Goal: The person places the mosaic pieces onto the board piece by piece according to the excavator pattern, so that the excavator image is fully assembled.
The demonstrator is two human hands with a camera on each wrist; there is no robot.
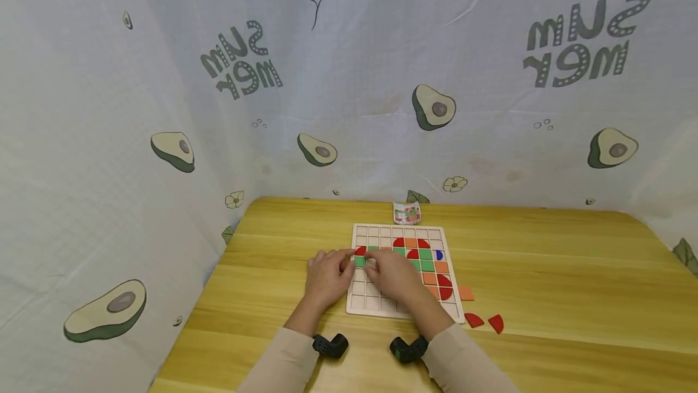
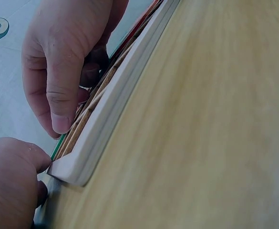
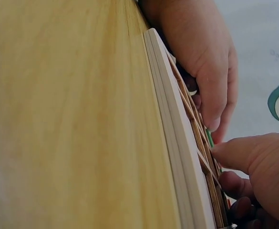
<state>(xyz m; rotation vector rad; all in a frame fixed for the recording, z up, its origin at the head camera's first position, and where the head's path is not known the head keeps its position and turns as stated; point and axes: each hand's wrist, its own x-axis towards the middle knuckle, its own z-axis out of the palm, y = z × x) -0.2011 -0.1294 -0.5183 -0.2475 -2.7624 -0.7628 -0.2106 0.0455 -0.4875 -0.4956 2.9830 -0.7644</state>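
Note:
A pale wooden grid board [image 1: 362,303] lies on the table with red, green and orange pieces in several squares. My left hand [image 1: 329,273] rests at the board's left edge, its index fingertip touching beside a red quarter circle [image 1: 361,250]. Over the left half of the board, my right hand [image 1: 397,273] reaches toward a green square [image 1: 360,261] with its fingertips close to it. In the right wrist view, a strip of green [image 3: 210,137] shows between both hands' fingertips. No piece is visible between the right fingers, and the squares beneath that hand are hidden.
A small pattern card [image 1: 406,213] lies behind the board. Right of the board are a loose orange square [image 1: 466,293] and two red quarter circles, one nearer [image 1: 474,320] and one farther right [image 1: 496,323]. A blue half circle [image 1: 439,255] sits in the board's right side.

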